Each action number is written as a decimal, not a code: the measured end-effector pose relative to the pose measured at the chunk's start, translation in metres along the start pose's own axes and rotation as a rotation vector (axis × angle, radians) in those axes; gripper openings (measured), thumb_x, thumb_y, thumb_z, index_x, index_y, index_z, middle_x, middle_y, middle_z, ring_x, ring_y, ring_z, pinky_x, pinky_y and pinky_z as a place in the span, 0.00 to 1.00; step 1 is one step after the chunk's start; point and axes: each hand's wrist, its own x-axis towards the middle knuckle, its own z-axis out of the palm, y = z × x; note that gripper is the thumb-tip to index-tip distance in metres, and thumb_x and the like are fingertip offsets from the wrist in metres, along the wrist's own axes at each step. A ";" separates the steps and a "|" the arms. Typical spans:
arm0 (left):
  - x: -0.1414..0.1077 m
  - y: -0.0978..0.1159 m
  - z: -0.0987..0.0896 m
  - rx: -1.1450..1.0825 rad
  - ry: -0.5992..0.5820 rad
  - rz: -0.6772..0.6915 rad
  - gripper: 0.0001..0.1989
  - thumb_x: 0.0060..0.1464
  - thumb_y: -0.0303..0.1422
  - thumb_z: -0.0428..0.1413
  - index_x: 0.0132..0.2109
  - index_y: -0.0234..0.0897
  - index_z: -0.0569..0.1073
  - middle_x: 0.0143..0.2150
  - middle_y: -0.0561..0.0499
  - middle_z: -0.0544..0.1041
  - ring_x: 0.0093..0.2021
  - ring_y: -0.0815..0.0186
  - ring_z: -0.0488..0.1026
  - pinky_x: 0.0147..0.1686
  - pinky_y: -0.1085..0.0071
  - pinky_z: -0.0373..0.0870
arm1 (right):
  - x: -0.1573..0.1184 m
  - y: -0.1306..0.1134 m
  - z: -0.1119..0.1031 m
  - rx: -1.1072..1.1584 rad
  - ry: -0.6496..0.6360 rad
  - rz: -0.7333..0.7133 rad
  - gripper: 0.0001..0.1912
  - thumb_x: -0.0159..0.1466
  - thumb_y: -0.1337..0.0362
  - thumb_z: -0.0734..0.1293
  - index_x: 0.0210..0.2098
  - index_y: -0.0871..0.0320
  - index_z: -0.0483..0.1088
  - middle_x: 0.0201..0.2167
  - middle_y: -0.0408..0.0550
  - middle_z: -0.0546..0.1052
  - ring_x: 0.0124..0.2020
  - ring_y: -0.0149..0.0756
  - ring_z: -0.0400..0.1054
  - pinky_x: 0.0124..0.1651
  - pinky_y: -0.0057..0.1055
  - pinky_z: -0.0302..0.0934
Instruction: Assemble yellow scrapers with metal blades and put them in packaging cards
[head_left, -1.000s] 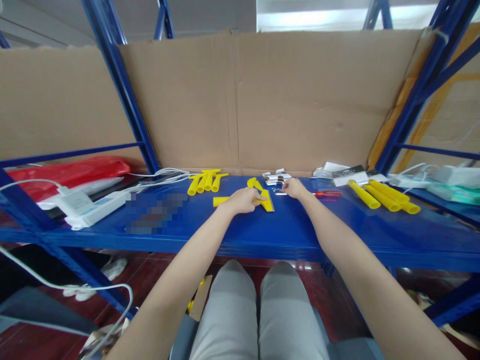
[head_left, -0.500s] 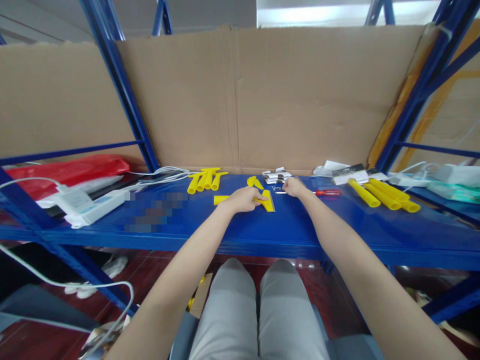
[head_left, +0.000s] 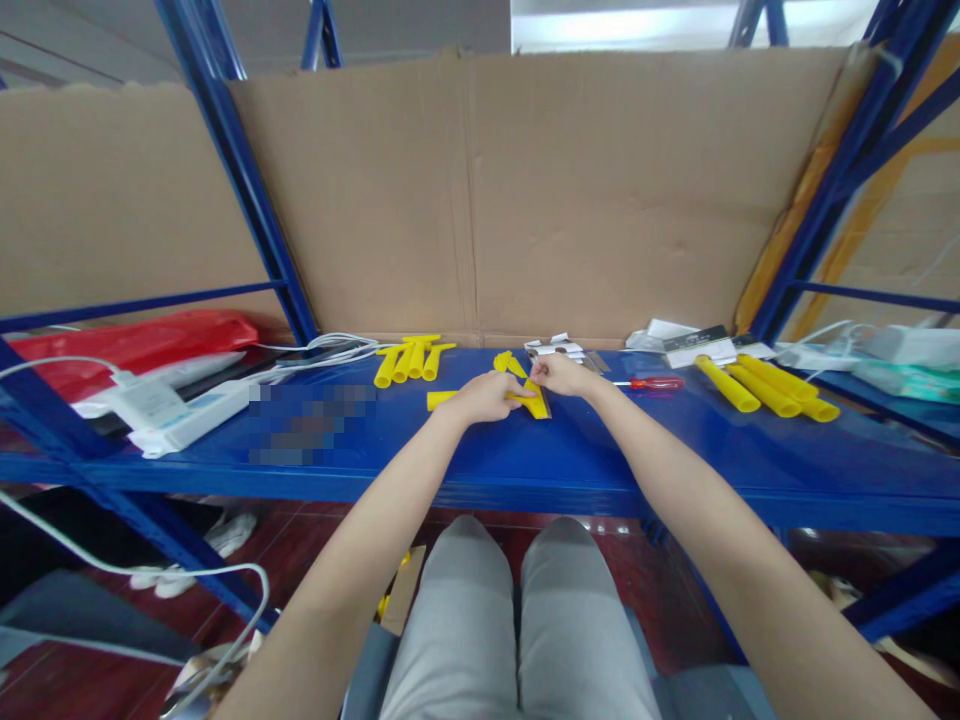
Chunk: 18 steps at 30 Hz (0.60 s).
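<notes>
"The yellow scraper (head_left: 537, 408)?"
"On the worktop (head_left: 480, 462), held by the left hand (head_left: 489, 398); right hand (head_left: 561, 375) at its head, whether holding anything unclear."
"Risk?"
"A slack left grip could let it twist."

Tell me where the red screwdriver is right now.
In the head view, the red screwdriver lies on the blue shelf, between the right hand and the yellow handles at the right.

Red bag (head_left: 180, 333) near white power strip (head_left: 199, 417), cardboard (head_left: 112, 200) behind.
</notes>
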 end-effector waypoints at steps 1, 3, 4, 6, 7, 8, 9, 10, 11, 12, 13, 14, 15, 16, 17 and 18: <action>0.000 0.000 0.000 -0.008 -0.001 0.001 0.20 0.55 0.24 0.56 0.54 0.40 0.77 0.52 0.45 0.79 0.50 0.59 0.76 0.49 0.69 0.69 | 0.000 0.000 0.001 -0.008 -0.002 -0.003 0.11 0.57 0.77 0.64 0.33 0.64 0.77 0.34 0.52 0.81 0.33 0.33 0.73 0.39 0.25 0.63; 0.000 -0.001 0.000 -0.026 0.001 0.002 0.21 0.55 0.23 0.56 0.54 0.40 0.77 0.52 0.45 0.79 0.50 0.59 0.76 0.49 0.68 0.69 | 0.000 0.001 0.000 -0.013 0.000 -0.024 0.11 0.57 0.77 0.63 0.33 0.65 0.78 0.34 0.52 0.81 0.33 0.32 0.72 0.38 0.24 0.63; 0.000 -0.001 0.000 -0.037 0.003 0.001 0.21 0.55 0.23 0.56 0.55 0.40 0.77 0.52 0.45 0.79 0.50 0.59 0.76 0.50 0.68 0.69 | -0.001 0.001 0.000 -0.013 0.004 -0.038 0.11 0.56 0.77 0.63 0.33 0.65 0.78 0.34 0.52 0.81 0.33 0.32 0.72 0.38 0.24 0.63; 0.000 -0.002 0.000 -0.061 0.010 0.001 0.21 0.55 0.23 0.56 0.54 0.40 0.77 0.52 0.45 0.79 0.50 0.59 0.77 0.50 0.68 0.69 | -0.001 0.001 -0.003 -0.012 0.005 -0.070 0.12 0.55 0.77 0.63 0.32 0.64 0.78 0.33 0.50 0.81 0.32 0.31 0.72 0.37 0.24 0.62; 0.000 -0.002 0.000 -0.072 0.013 0.001 0.20 0.55 0.23 0.56 0.54 0.40 0.77 0.51 0.45 0.79 0.49 0.60 0.77 0.50 0.68 0.69 | -0.002 0.001 -0.004 -0.012 0.000 -0.086 0.13 0.54 0.77 0.64 0.32 0.63 0.79 0.33 0.50 0.82 0.31 0.31 0.72 0.36 0.23 0.62; -0.001 -0.003 0.000 -0.081 0.015 0.001 0.20 0.55 0.23 0.55 0.54 0.40 0.77 0.51 0.46 0.79 0.49 0.60 0.77 0.50 0.68 0.69 | -0.003 0.000 -0.006 -0.013 -0.009 -0.101 0.13 0.54 0.77 0.64 0.32 0.63 0.79 0.32 0.49 0.82 0.30 0.31 0.71 0.36 0.23 0.62; -0.001 -0.003 0.000 -0.087 0.015 0.000 0.20 0.55 0.23 0.55 0.54 0.40 0.77 0.51 0.46 0.80 0.49 0.60 0.77 0.50 0.68 0.69 | -0.004 0.000 -0.008 -0.014 -0.021 -0.113 0.14 0.54 0.77 0.64 0.32 0.63 0.80 0.32 0.48 0.82 0.30 0.31 0.71 0.35 0.23 0.62; -0.001 -0.003 0.000 -0.091 0.016 0.000 0.20 0.55 0.23 0.55 0.54 0.41 0.77 0.51 0.47 0.80 0.49 0.61 0.77 0.50 0.68 0.69 | -0.005 -0.001 -0.009 -0.017 -0.036 -0.124 0.14 0.53 0.77 0.63 0.33 0.62 0.80 0.32 0.48 0.82 0.29 0.31 0.71 0.35 0.23 0.62; -0.001 -0.003 0.000 -0.093 0.015 -0.001 0.20 0.55 0.23 0.55 0.54 0.41 0.77 0.51 0.47 0.80 0.48 0.61 0.77 0.50 0.68 0.69 | -0.006 -0.003 -0.011 -0.023 -0.052 -0.131 0.16 0.53 0.77 0.63 0.33 0.62 0.81 0.32 0.47 0.82 0.29 0.31 0.71 0.35 0.23 0.62; -0.001 -0.004 0.000 -0.094 0.014 -0.002 0.20 0.55 0.23 0.56 0.54 0.41 0.77 0.51 0.47 0.80 0.48 0.61 0.77 0.50 0.68 0.69 | -0.007 -0.004 -0.013 -0.031 -0.067 -0.134 0.17 0.53 0.77 0.62 0.34 0.61 0.81 0.33 0.47 0.82 0.29 0.31 0.71 0.35 0.23 0.62; -0.001 -0.004 -0.001 -0.093 0.013 -0.003 0.20 0.55 0.23 0.56 0.54 0.41 0.77 0.50 0.47 0.80 0.48 0.61 0.77 0.50 0.68 0.69 | -0.008 -0.005 -0.014 -0.044 -0.079 -0.133 0.18 0.53 0.77 0.62 0.35 0.61 0.81 0.33 0.48 0.82 0.29 0.32 0.71 0.35 0.23 0.62; -0.001 -0.004 0.000 -0.092 0.012 -0.003 0.20 0.54 0.23 0.56 0.54 0.40 0.77 0.50 0.47 0.80 0.48 0.61 0.77 0.51 0.67 0.69 | -0.009 -0.006 -0.016 -0.058 -0.087 -0.129 0.19 0.53 0.77 0.61 0.36 0.61 0.82 0.33 0.48 0.83 0.29 0.32 0.71 0.35 0.24 0.62; -0.001 -0.005 0.000 -0.090 0.013 -0.001 0.20 0.54 0.23 0.56 0.54 0.40 0.77 0.50 0.47 0.80 0.48 0.61 0.77 0.51 0.67 0.69 | -0.010 -0.007 -0.017 -0.072 -0.091 -0.124 0.20 0.53 0.77 0.61 0.37 0.61 0.82 0.33 0.48 0.83 0.29 0.32 0.71 0.34 0.24 0.62; 0.000 -0.005 0.000 -0.089 0.015 0.002 0.20 0.54 0.23 0.56 0.54 0.40 0.77 0.50 0.47 0.80 0.48 0.61 0.77 0.51 0.67 0.69 | -0.011 -0.008 -0.018 -0.084 -0.093 -0.120 0.21 0.53 0.78 0.61 0.38 0.61 0.82 0.33 0.48 0.83 0.28 0.31 0.71 0.34 0.24 0.61; 0.000 -0.006 0.001 -0.090 0.018 0.007 0.20 0.54 0.23 0.56 0.54 0.39 0.77 0.50 0.46 0.80 0.47 0.61 0.77 0.51 0.66 0.69 | -0.011 -0.008 -0.019 -0.093 -0.091 -0.115 0.22 0.52 0.78 0.60 0.38 0.60 0.82 0.33 0.47 0.83 0.28 0.31 0.70 0.34 0.24 0.61; 0.001 -0.007 0.001 -0.093 0.022 0.011 0.20 0.54 0.23 0.56 0.54 0.39 0.77 0.49 0.46 0.80 0.47 0.61 0.77 0.50 0.66 0.69 | -0.012 -0.008 -0.020 -0.097 -0.089 -0.109 0.22 0.52 0.77 0.60 0.39 0.60 0.82 0.33 0.47 0.83 0.27 0.31 0.70 0.34 0.24 0.61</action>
